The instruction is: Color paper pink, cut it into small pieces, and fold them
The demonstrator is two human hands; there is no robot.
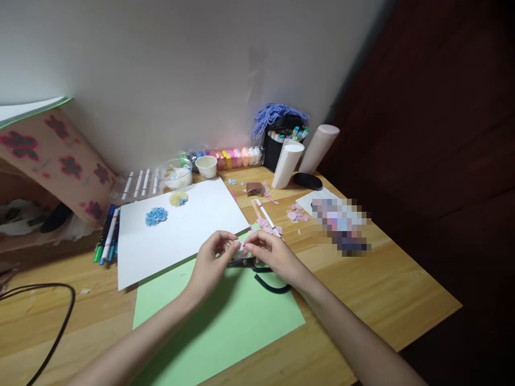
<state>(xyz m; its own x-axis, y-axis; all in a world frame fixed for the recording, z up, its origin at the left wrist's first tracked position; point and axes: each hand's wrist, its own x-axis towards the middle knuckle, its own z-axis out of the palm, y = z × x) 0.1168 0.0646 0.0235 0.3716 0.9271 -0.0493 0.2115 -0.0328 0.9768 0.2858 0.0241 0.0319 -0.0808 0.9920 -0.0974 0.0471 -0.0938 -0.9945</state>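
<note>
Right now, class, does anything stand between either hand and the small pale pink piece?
Nothing visible does: the left hand and right hand meet at the small pale pink piece with their fingertips. The scissors lie beneath, not between.

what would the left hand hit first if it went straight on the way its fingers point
Past the small pale pink piece at its fingertips, the left hand would probably meet the fingertips of the right hand first; the two face each other closely, though one view leaves depth unsure.
</note>
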